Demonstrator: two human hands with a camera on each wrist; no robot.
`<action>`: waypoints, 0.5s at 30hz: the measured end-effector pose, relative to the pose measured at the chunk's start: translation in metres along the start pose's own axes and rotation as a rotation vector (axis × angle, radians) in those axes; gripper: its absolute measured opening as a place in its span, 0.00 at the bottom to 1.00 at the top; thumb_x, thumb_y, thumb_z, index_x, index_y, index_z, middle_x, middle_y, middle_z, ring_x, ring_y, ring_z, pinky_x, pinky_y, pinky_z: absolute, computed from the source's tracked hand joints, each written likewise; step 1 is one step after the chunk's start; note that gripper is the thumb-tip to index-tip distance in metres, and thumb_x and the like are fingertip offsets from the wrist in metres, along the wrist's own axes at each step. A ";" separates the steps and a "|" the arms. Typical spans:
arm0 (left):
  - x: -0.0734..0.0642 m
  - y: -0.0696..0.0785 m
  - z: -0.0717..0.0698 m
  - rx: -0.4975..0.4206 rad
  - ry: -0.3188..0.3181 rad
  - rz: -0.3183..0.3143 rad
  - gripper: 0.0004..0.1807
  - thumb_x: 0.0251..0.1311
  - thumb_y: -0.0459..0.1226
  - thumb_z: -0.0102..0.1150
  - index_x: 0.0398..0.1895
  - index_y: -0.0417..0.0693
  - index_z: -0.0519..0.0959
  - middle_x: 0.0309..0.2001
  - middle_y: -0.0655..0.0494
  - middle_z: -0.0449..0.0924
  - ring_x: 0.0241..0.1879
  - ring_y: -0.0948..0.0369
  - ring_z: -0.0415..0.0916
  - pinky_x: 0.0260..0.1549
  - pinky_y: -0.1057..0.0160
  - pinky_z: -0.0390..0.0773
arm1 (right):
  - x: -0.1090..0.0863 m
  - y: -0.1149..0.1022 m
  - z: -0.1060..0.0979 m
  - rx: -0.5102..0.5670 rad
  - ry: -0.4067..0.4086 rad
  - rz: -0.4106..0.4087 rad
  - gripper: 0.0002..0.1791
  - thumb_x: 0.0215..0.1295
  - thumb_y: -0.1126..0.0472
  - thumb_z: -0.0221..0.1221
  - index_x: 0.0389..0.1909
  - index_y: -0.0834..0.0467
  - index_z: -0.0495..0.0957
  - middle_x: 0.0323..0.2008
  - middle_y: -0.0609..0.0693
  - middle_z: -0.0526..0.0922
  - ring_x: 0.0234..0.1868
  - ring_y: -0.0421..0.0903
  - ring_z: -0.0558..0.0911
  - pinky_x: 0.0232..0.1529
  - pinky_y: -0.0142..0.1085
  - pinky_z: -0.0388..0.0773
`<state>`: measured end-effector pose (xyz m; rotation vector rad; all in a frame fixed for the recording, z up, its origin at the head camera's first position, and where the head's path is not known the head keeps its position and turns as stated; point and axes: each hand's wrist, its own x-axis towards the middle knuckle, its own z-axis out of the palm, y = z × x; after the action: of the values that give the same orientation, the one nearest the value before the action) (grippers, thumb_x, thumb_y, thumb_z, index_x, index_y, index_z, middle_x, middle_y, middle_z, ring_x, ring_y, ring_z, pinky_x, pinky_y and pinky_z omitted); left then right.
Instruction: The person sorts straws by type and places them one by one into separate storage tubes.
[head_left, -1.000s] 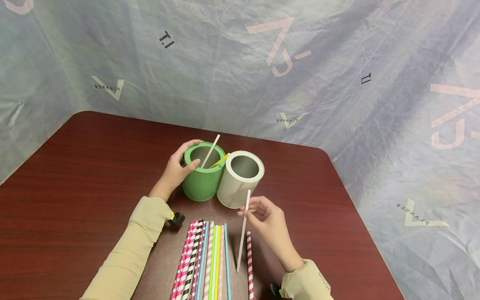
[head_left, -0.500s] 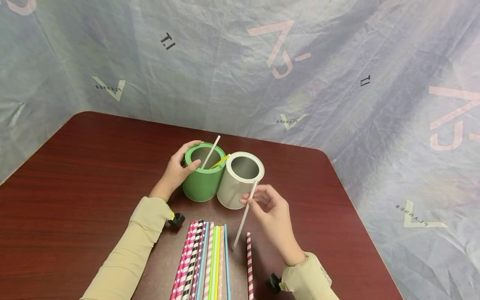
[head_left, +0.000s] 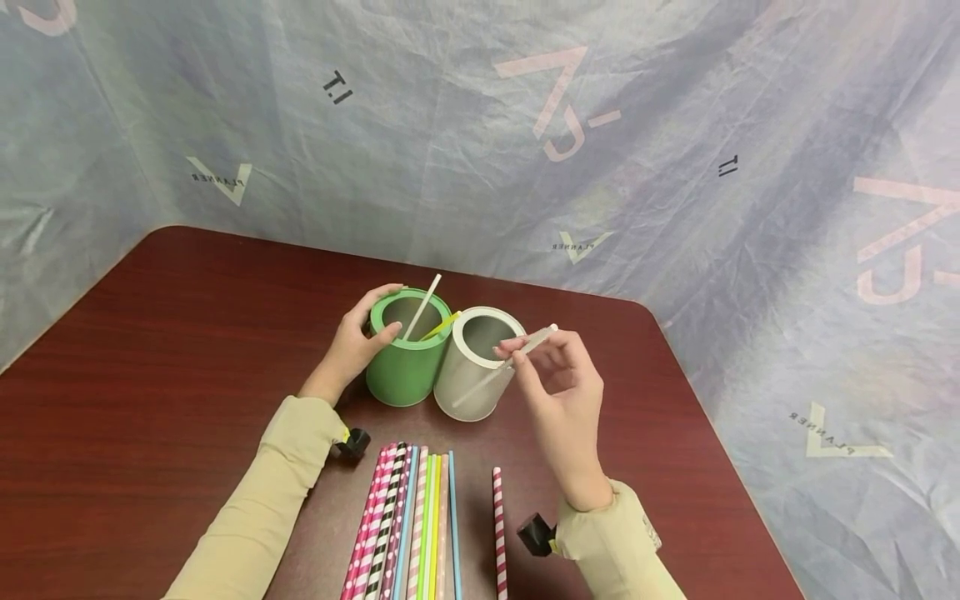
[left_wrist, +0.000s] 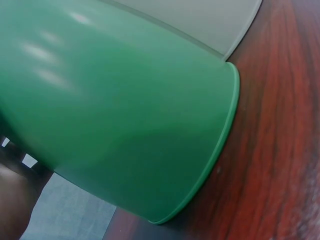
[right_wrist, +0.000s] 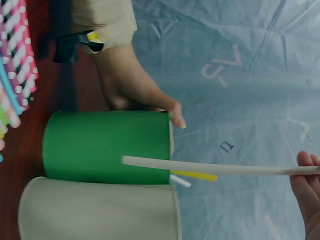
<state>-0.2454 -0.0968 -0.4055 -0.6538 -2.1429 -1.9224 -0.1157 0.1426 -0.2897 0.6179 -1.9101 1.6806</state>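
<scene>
My left hand [head_left: 351,346] grips the rim of a green can [head_left: 405,375], thumb at the near edge and fingers round the far side. A white straw [head_left: 423,304] and a yellow straw [head_left: 442,325] lean inside that can. Against its right side stands a cream-white can [head_left: 467,387]. Between thumb and fingertips my right hand [head_left: 562,400] pinches another white straw [right_wrist: 215,167] near its upper end. This straw slants in front of the cream-white can, its lower end pointing left and down. In the right wrist view it overlaps the green can.
Several patterned and plain paper straws [head_left: 405,525] lie in a row on the dark red-brown table [head_left: 187,358], in front of the cans. A red-and-white striped straw [head_left: 499,533] lies apart on their right. A grey printed cloth [head_left: 420,150] hangs behind the table.
My right hand has risen and moved forward with the white straw, from over the table up beside the cream-white can's rim. The straw has tilted further over. My left hand stays on the green can.
</scene>
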 end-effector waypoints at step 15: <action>-0.001 0.001 0.000 0.002 -0.009 0.009 0.32 0.62 0.38 0.53 0.71 0.50 0.63 0.64 0.44 0.70 0.51 0.68 0.72 0.47 0.71 0.73 | 0.010 0.007 0.028 0.158 0.192 -0.359 0.12 0.62 0.78 0.55 0.34 0.82 0.61 0.37 0.47 0.85 0.39 0.43 0.86 0.41 0.31 0.81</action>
<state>-0.2436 -0.0970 -0.4049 -0.6717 -2.1435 -1.9159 -0.1299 0.1160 -0.2914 0.7783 -1.4439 1.6006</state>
